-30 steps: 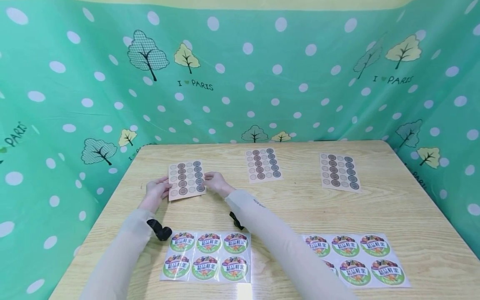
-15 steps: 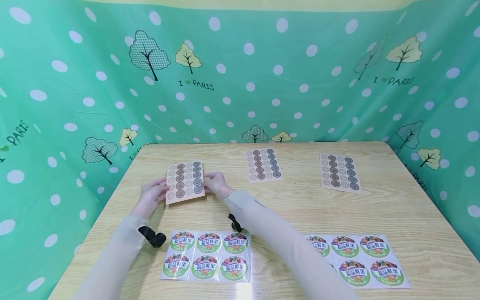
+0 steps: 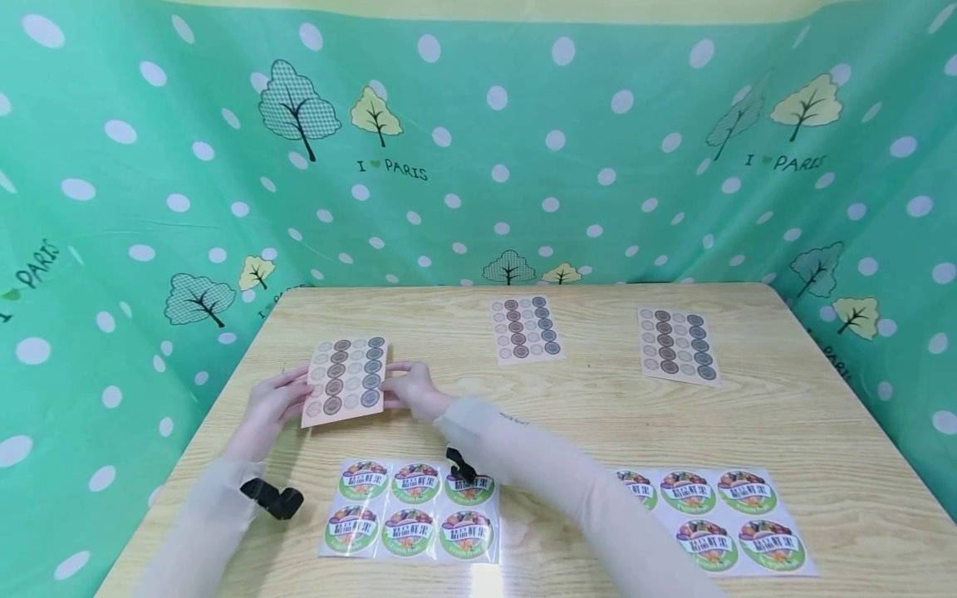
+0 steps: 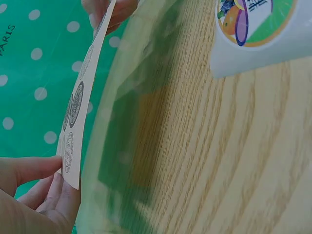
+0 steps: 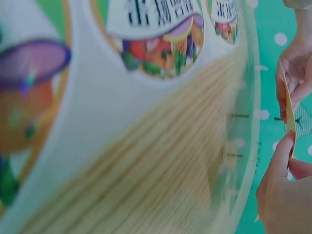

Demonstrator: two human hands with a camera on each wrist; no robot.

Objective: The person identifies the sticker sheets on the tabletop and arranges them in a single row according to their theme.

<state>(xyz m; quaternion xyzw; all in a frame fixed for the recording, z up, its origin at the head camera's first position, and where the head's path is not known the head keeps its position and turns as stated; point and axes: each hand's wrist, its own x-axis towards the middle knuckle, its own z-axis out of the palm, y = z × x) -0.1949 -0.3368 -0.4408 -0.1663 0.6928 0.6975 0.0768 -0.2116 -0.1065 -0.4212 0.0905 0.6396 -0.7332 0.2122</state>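
A sheet of round stickers (image 3: 345, 378), with columns of pale, brown and dark circles on a tan backing, is held up off the table at the left. My left hand (image 3: 271, 405) pinches its left edge between thumb and fingers. On its right edge my right hand (image 3: 415, 390) has a matching pinch. The left wrist view shows the sticker sheet (image 4: 78, 102) nearly edge-on, its shadow on the wood below, with the left thumb (image 4: 36, 168) on the printed face. In the right wrist view the right hand (image 5: 287, 195) grips the sheet's near end.
Two similar sticker sheets lie at the back, one in the middle (image 3: 527, 330) and one at the right (image 3: 679, 344). In front lie a fruit-label sheet (image 3: 409, 510) and another one (image 3: 736, 519), partly behind the right sleeve. A green polka-dot cloth (image 3: 478, 149) hangs behind the table.
Both hands have lifted the sticker sheet from the table and brought it left and nearer to me. The other sheets have stayed put.
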